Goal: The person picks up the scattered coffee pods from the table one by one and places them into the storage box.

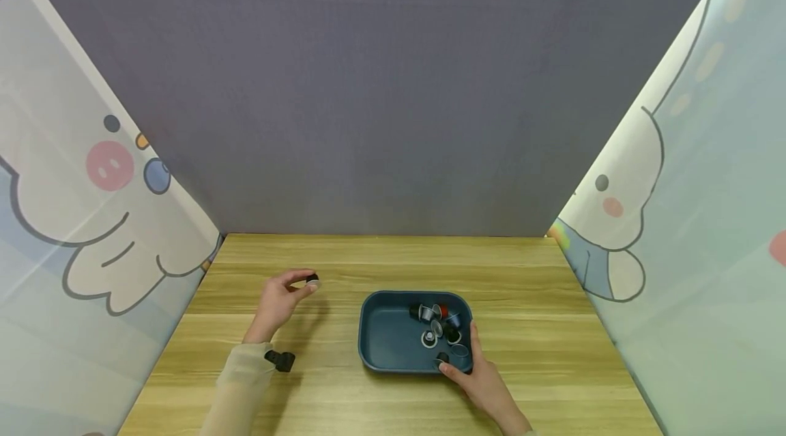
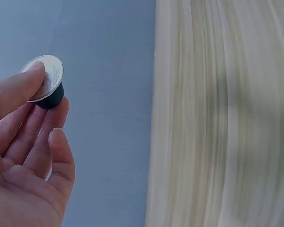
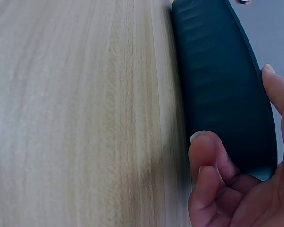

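My left hand (image 1: 279, 303) is raised to the left of the tray and pinches a coffee capsule (image 2: 53, 97) between thumb and fingers. That capsule has a dark body, and its silvery foil lid faces the thumb in the left wrist view. A dark blue-green tray (image 1: 393, 347) rests on the table. My right hand (image 1: 488, 388) grips its near right corner, the thumb at the front rim and a finger along the right side. Several more coffee capsules (image 1: 436, 328), black, silver, blue and red, lie jumbled in the tray's right half.
The light wooden table (image 1: 522, 272) ends at a grey backdrop (image 1: 393, 115) behind. Printed cartoon curtains (image 1: 688, 149) flank both sides. On the left wrist sits a black strap with a small device (image 1: 282, 361).
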`<state>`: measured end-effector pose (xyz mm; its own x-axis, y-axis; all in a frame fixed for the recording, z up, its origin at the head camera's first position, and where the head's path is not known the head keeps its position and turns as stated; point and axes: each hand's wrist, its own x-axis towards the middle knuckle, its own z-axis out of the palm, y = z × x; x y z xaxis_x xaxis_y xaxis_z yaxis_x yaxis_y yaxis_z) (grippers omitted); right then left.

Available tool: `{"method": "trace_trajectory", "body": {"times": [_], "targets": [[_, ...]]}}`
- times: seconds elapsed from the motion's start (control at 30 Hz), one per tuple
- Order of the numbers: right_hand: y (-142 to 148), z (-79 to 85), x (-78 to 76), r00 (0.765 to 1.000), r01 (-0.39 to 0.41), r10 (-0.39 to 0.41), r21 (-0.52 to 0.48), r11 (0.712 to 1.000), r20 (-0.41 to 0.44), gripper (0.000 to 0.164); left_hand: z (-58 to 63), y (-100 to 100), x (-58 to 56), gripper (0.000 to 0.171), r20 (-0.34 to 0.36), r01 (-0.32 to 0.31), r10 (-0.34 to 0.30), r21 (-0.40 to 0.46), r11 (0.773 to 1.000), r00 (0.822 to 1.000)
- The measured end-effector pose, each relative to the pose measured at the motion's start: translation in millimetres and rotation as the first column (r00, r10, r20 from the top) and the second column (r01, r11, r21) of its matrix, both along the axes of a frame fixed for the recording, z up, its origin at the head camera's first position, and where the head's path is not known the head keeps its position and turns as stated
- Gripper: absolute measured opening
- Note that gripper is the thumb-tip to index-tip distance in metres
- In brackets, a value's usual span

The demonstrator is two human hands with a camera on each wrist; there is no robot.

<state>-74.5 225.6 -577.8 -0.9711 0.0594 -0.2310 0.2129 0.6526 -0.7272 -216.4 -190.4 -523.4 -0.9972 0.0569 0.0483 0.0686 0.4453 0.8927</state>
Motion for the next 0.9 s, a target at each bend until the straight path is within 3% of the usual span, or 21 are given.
{"method": "trace_trajectory", "body": {"times": [0.5,0.9], "targets": [[0,-1.7,0.0,1.0,0.007,-0.006,0.013,1.0,-0.022,0.115,8.1,23,4.3,0.034,-0.051,0.065,-0.066,-0.009,0.998,0.997],[-1,0.5,1.4,0.999,0.007,-0.007,0.008,1.0,-0.035,0.115,22.1,42,7.3,0.032,-0.133,0.139,-0.143,-0.035,0.99,0.981]]}}
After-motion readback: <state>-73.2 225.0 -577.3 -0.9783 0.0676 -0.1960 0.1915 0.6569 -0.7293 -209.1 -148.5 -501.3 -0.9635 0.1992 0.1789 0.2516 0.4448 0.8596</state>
